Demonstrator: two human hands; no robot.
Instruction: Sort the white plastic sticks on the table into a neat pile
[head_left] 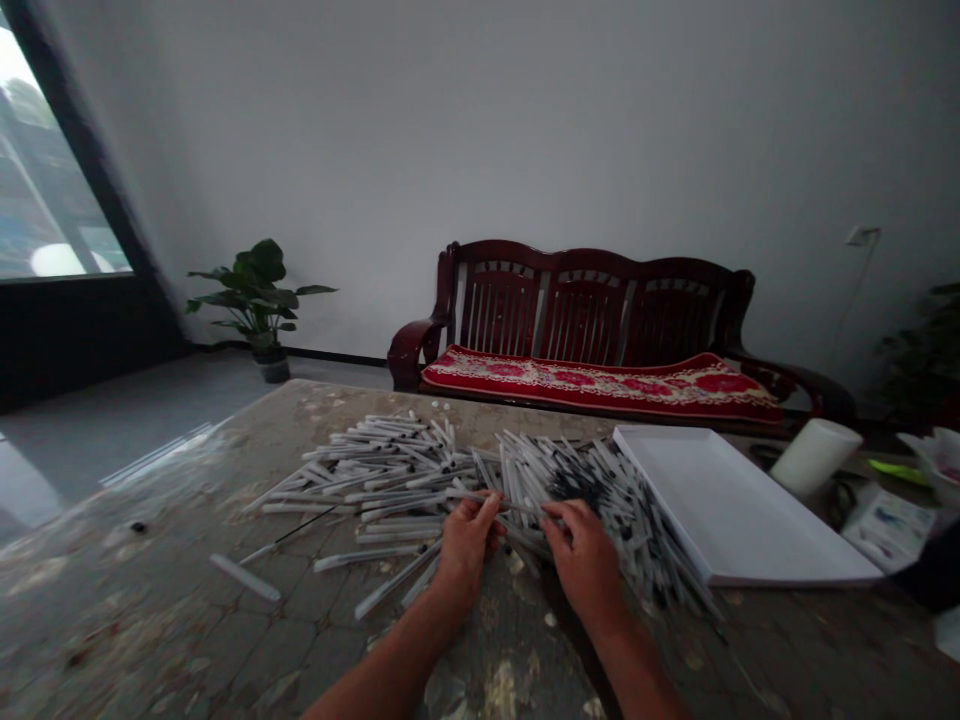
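My left hand (466, 548) pinches a slim whitish pen (456, 493), whose end sticks out left of the fingers. Thumb and fingertips of my right hand (586, 560) are closed at the pen's other end, where the thin part between the hands is too small to make out. Many pale pen barrels (397, 498) lie heaped left of and beyond my left hand. Around my right hand spreads a second heap of pens (626, 520), mixed with black parts (574, 478). A lone barrel (246, 578) and a thin black refill (304, 524) rest at the left.
A shallow white tray (750, 510) stands on the patterned tablecloth (172, 620) at the right. Beyond it are a white roll (816, 457) and a small box (889, 527). A wooden bench (592, 310) and a potted plant (259, 290) stand past the table.
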